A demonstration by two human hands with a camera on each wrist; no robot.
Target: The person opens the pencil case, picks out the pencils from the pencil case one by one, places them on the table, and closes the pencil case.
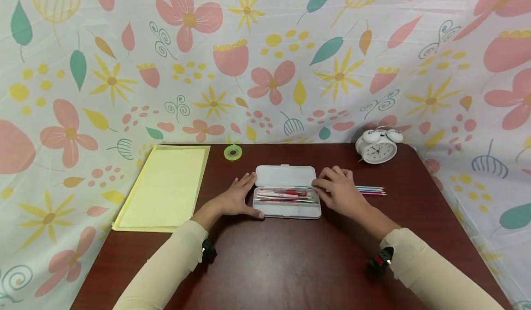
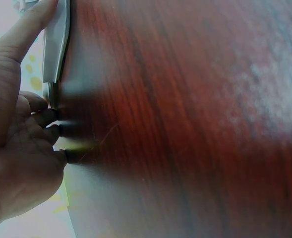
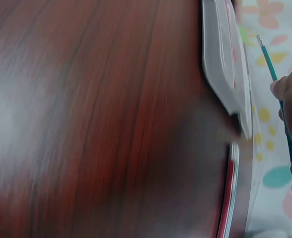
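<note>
A white pencil case (image 1: 286, 176) lies with its lid folded back on the table. Several red, white and dark pens and pencils (image 1: 284, 195) fill its long compartment; the front compartment shows bare white plastic. My left hand (image 1: 236, 197) spreads around the case's left end, thumb at the near corner and fingers straight along the side. Over the right end of the case, my right hand (image 1: 338, 192) pinches a teal pencil (image 3: 269, 62), which slants above the table in the right wrist view. Several colored pencils (image 1: 373, 190) lie just right of that hand, partly hidden by it.
A yellow zip folder (image 1: 162, 185) lies flat on the left of the dark wooden table (image 1: 265, 264). Behind the case is a green tape roll (image 1: 233, 152). A white alarm clock (image 1: 378, 146) stands at the back right, near the floral cloth (image 1: 265, 47).
</note>
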